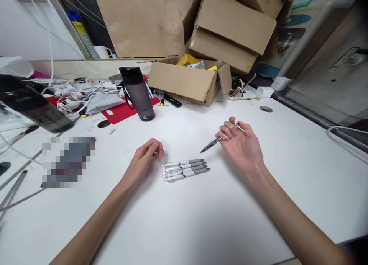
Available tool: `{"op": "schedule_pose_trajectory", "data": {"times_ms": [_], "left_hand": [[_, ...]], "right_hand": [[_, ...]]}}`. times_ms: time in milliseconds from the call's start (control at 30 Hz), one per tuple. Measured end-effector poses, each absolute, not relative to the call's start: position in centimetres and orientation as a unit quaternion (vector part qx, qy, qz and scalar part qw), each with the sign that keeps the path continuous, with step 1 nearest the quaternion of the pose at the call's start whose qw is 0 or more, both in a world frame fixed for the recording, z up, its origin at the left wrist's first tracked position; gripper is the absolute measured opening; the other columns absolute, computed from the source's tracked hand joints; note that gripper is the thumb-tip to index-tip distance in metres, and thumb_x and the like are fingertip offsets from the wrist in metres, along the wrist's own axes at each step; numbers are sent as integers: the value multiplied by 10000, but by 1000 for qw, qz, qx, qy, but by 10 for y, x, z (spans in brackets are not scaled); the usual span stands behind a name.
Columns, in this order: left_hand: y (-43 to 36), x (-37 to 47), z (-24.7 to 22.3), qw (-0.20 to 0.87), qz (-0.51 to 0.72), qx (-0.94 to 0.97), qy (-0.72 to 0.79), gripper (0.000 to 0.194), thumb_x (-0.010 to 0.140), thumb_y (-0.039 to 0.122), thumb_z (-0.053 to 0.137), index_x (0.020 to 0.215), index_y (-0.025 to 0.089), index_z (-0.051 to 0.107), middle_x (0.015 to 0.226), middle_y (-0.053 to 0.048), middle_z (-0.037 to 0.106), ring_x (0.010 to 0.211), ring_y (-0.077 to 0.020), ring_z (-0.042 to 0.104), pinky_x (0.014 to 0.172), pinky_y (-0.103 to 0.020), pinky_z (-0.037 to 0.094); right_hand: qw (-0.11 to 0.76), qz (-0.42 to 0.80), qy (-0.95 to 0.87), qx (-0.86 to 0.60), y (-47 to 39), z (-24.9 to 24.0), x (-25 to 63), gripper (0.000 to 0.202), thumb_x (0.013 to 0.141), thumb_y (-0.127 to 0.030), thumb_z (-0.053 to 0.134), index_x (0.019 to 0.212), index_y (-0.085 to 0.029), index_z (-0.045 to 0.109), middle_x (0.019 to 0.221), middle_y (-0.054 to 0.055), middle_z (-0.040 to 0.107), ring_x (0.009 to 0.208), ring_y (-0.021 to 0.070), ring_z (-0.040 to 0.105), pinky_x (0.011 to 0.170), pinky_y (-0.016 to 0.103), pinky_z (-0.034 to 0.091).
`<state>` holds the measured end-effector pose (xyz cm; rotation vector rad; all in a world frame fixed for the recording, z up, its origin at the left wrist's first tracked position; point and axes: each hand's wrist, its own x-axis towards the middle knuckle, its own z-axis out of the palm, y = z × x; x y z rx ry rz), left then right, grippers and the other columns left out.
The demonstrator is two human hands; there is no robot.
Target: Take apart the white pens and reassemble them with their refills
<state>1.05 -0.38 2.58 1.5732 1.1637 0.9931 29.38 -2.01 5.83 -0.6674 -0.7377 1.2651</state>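
Note:
My right hand is turned palm up, its fingers closed on a pen. That pen has a dark grey grip, and its tip slants down to the left above the table. Below and left of it, several white and grey pens lie side by side in a row, their grey ends to the right and clear ends to the left. My left hand rests just left of the row in a loose curl, with nothing visible in its fingers.
A dark water bottle and an open cardboard box stand behind the pens on the white table. Cables and a red folder clutter the back left. A blurred-out rectangular item lies at left, near another bottle.

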Motion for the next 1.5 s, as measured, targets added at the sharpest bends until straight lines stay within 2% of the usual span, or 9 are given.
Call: {"op": "schedule_pose_trajectory", "data": {"times_ms": [267,433,600,733,867,1033,1200,1500], "left_hand": [[-2,10,21,436,386,656,480,337,1009,437,461,778,222,579,728,3,574,723,-181,481,726,-292,379],[-1,9,17,437,379,661,477,336,1025,431,431,808,216,571,757,-8,569,738,-189,482,736,-298,380],[0,9,15,443,372,665,472,326,1029,416,420,813,216,559,768,-8,560,748,-191,470,748,-304,371],[-1,9,15,445,367,667,471,328,1034,418,412,816,219,555,773,-6,561,753,-191,466,754,-309,363],[-1,9,15,446,363,668,472,332,1036,412,412,806,219,554,772,0,562,754,-187,466,755,-307,360],[1,9,14,448,358,675,464,323,1035,396,413,813,215,565,770,-4,573,759,-188,482,752,-309,362],[0,10,14,445,355,677,467,329,1035,397,412,811,215,570,768,-7,582,757,-189,482,750,-312,361],[0,10,14,447,350,680,464,328,1032,387,421,791,219,565,767,2,591,760,-185,496,754,-301,372]], "right_hand": [[701,593,-298,-262,-20,57,296,109,922,-265,479,826,-262,531,679,-24,301,590,169,341,615,321,440],[714,604,-253,-247,-22,59,296,121,939,-300,483,838,-256,534,662,-22,359,586,162,387,594,318,461],[710,644,-222,-178,-24,62,294,95,923,-200,482,860,-247,535,661,-36,373,572,132,410,571,271,459],[711,648,-214,-168,-24,61,294,96,924,-207,486,850,-245,533,661,-37,390,571,127,425,572,268,469],[713,645,-218,-166,-24,62,294,111,921,-189,468,860,-241,544,661,-35,387,575,128,426,575,267,469],[717,636,-224,-177,-24,64,294,106,938,-277,495,853,-242,549,660,-36,377,570,134,421,575,279,474],[714,633,-238,-181,-25,63,293,103,921,-202,484,868,-246,561,667,-35,364,575,132,409,566,268,463],[717,637,-231,-165,-25,64,292,114,918,-179,476,898,-239,572,679,-35,363,589,127,415,578,263,459]]}}
